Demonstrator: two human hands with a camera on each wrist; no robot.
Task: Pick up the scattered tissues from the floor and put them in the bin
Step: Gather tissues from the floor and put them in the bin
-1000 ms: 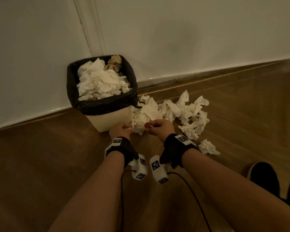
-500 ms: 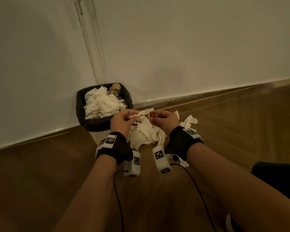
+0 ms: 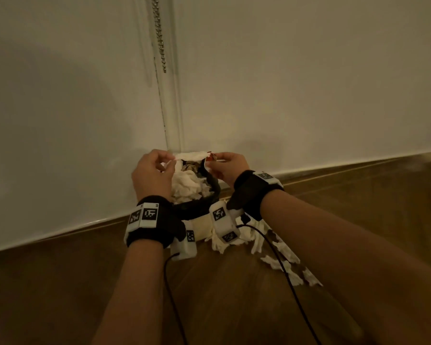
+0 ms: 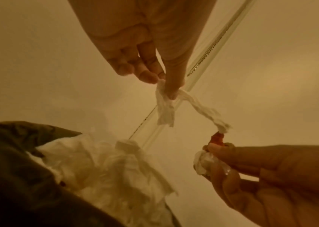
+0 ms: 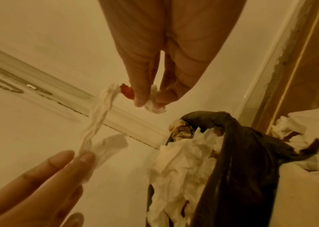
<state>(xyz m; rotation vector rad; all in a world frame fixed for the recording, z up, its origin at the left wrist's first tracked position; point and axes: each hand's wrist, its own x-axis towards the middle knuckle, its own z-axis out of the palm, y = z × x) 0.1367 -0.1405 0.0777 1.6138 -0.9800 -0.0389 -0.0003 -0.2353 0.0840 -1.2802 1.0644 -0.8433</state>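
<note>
Both hands were raised over the bin: the left hand pinched one end of a twisted tissue and the right hand pinched the other. The bin looked nearly full. More tissues lay on the floor beside the bin, so the task was judged unfinished.

The tissue strip stretched between my fingers is thin crinkled paper, twisted to a soft matt cord. The bin liner under it is dark plastic film, wrinkled, faintly shiny — heaped with crumpled paper tissues. The floor looks like brown wood with a dull sheen, the wall smooth and matt, the hanging chain beaded metal — my wristbands matt black cloth
</note>
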